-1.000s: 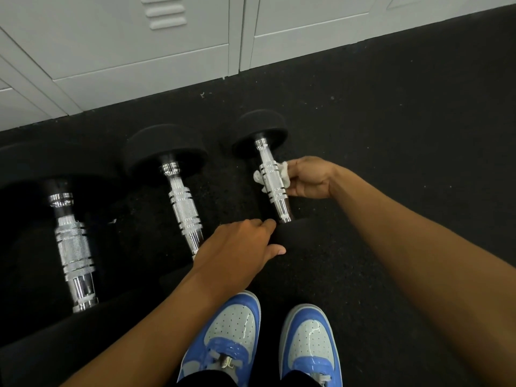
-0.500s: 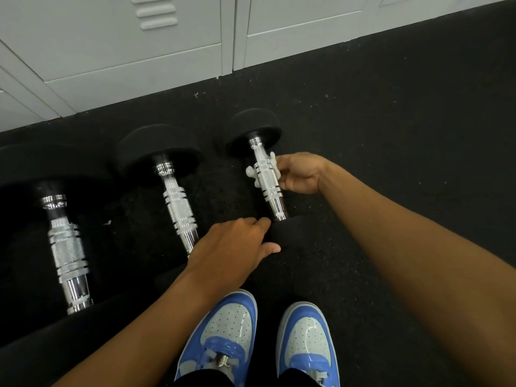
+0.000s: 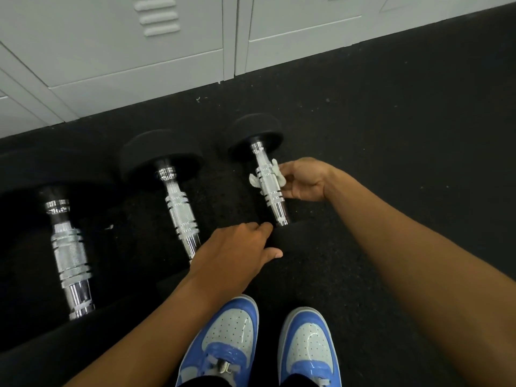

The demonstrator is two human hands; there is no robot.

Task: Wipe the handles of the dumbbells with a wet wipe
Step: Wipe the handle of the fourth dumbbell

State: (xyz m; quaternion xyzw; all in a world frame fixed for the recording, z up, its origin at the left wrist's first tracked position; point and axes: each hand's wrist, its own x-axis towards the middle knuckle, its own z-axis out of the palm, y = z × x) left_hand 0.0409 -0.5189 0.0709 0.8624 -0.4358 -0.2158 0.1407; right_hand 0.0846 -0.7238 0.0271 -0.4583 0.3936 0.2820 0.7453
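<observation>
While left hand (image 3: pixel 237 252) steadies dumbbell end, right hand (image 3: pixel 303 178) wraps wet wipe (image 3: pixel 276 170) rnd handle (image 3: pixel 269 181).

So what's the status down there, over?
Right hand holds wet wipe around rightmost dumbbell handle. Left hand rests on its near weight. Nothing in the way.

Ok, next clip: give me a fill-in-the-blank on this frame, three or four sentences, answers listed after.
1. The row on the black floor holds ____ dumbbells.
2. The wet wipe is wrapped round the handle of the ____ dumbbell in the row.
3. The ____ hand holds the wipe against that handle.
4. The left hand rests on the near black ____ of that same dumbbell.

Missing words: three; rightmost; right; weight
</observation>
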